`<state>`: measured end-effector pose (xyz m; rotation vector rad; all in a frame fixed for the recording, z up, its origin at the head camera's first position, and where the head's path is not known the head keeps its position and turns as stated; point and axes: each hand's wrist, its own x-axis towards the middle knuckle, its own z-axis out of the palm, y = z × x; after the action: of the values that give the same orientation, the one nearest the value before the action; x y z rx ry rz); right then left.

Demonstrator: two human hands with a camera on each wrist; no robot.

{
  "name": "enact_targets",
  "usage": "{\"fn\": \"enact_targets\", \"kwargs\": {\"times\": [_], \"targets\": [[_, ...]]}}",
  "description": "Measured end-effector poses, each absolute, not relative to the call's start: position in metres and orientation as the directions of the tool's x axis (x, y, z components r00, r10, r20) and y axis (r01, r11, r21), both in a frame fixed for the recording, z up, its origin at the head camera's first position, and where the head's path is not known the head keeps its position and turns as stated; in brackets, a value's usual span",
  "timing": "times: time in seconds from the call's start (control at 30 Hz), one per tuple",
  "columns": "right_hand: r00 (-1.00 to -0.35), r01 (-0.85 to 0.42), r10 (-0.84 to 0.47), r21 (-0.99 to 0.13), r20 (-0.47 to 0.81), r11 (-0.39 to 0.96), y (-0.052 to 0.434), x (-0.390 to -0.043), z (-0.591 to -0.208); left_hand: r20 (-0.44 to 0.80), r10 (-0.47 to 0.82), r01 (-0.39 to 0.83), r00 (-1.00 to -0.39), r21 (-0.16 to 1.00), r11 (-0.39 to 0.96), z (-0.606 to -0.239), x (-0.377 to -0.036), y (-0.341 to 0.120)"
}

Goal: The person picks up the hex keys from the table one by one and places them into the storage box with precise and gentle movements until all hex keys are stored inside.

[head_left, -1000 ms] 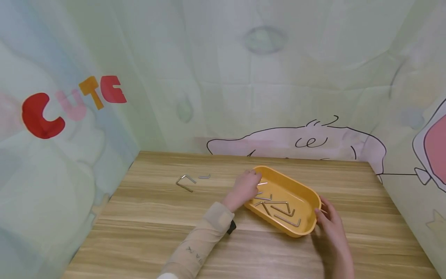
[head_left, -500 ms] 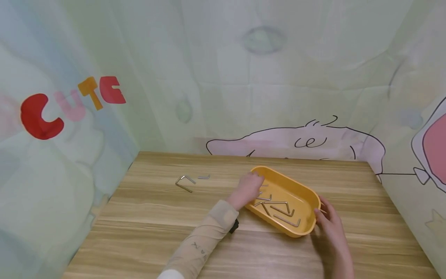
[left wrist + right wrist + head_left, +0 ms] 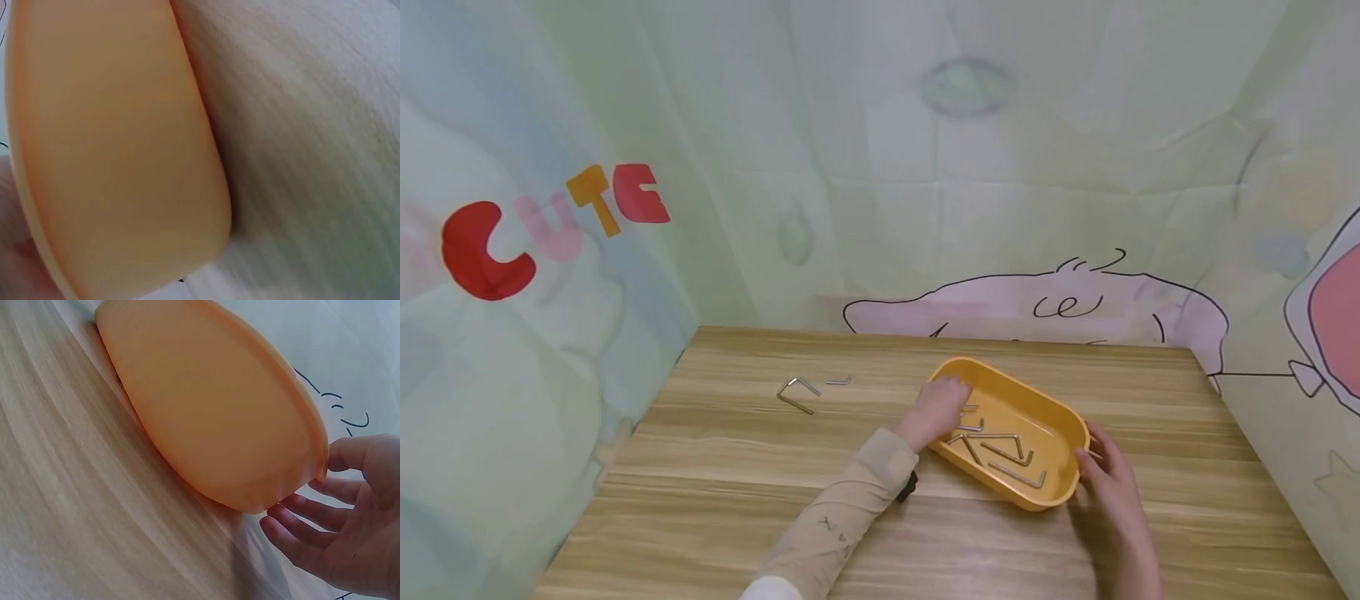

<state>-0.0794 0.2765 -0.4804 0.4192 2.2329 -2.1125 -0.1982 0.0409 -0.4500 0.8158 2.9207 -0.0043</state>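
Observation:
In the head view, my left hand reaches over the left end of a yellow plastic tray, fingers bent down inside it. A thin silver Allen key sticks out from the fingertips, which are hidden. My right hand grips the tray's right end, thumb at the rim and fingers along the outer wall. The right wrist view shows the same grip, with the right hand at the tray's end. More L-shaped Allen keys, silver and bronze-toned, lie on the tray floor.
A bronze-toned Allen key and silver ones lie on the wooden table left of the tray. One small silver key lies apart near the back. Printed curtains rise behind and beside the table.
My left hand has moved a little right and nearer inside the tray, and the silver Allen key at its fingertips has shifted along with it. The right hand and tray stay nearly still.

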Motion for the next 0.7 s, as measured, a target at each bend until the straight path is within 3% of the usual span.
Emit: {"fn": "enact_targets", "kwargs": {"times": [0.33, 0.7], "targets": [[-0.959, 0.233, 0.16, -0.972, -0.235, -0.035, 0.2752, -0.0794, -0.4808, -0.079, 0.538, 0.54, -0.84, -0.009, 0.842, -0.454, -0.1994, 0.0408], [-0.961, 0.232, 0.161, -0.972, -0.224, 0.033, 0.2771, -0.0798, -0.4803, -0.059, 0.559, 0.561, -0.827, -0.018, 0.828, -0.4561, -0.1994, 0.0421]]}}
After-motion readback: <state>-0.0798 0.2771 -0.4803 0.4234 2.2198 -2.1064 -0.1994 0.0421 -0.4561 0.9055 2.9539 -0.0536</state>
